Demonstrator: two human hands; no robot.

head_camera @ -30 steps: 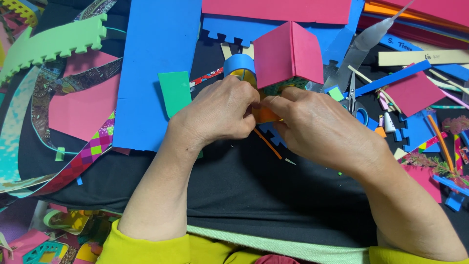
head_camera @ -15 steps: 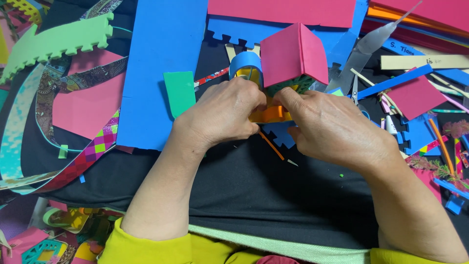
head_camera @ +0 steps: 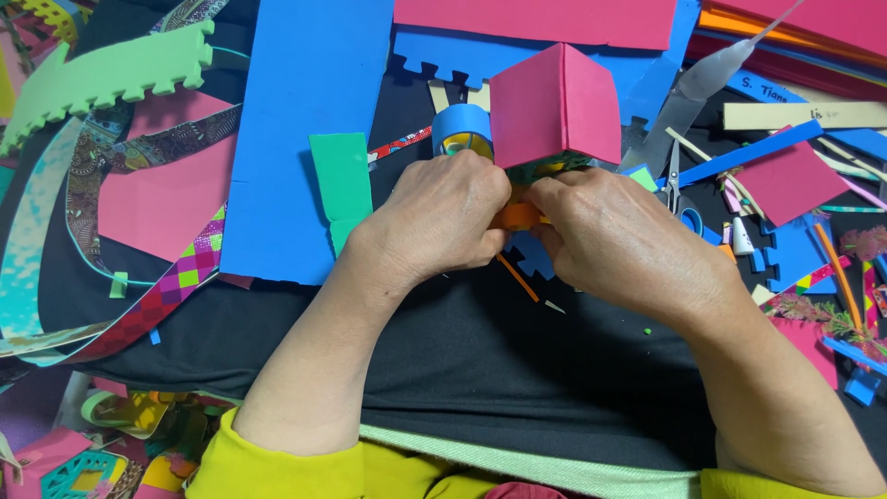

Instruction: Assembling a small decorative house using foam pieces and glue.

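Hands meet over the middle of a black cloth (head_camera: 480,370) that covers the work surface: the left hand (head_camera: 443,226) and the right hand (head_camera: 614,240) both close their fingertips on a small orange foam piece (head_camera: 517,217), pinching it from either side. Just beyond the knuckles stands a folded pink foam roof (head_camera: 554,106), touching or nearly touching the fingers; what lies under it is hidden. Beside it on the left sits a blue tape roll (head_camera: 462,125), an open ring with a yellow and teal lining showing inside. A green foam strip (head_camera: 342,185) lies on a large blue foam sheet (head_camera: 305,120) toward the cloth's far left. Scissors (head_camera: 679,194) rest among foam scraps toward the right edge.
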